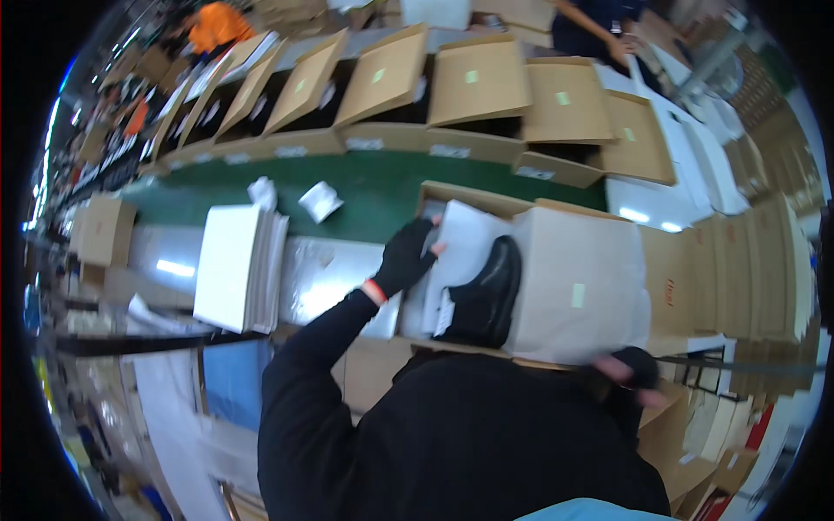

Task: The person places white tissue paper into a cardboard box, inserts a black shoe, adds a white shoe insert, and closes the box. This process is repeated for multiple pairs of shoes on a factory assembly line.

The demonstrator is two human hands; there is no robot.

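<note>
A brown shoebox [486, 198] lies on the bench in front of me, its lid side folded out to the right. Inside it, a black ankle boot [488, 300] rests on its side, sole toward the right. My left hand [407, 258], in a black fingerless glove, is at the box's left side, with thumb and finger closed on the edge of a white sheet [460, 234] beside the boot. White tissue paper [556, 286] with a pale green sticker covers the right part. My right hand [632, 375], gloved too, is smeared by motion near the tissue's lower right corner; its fingers are unclear.
A stack of white sheets [230, 265] stands on the metal bench to the left. Two crumpled papers [321, 201] lie on the green belt [365, 187]. Beyond runs a row of open shoeboxes [478, 82]. Stacked cardboard [738, 278] stands right; a co-worker [599, 26] is at back right.
</note>
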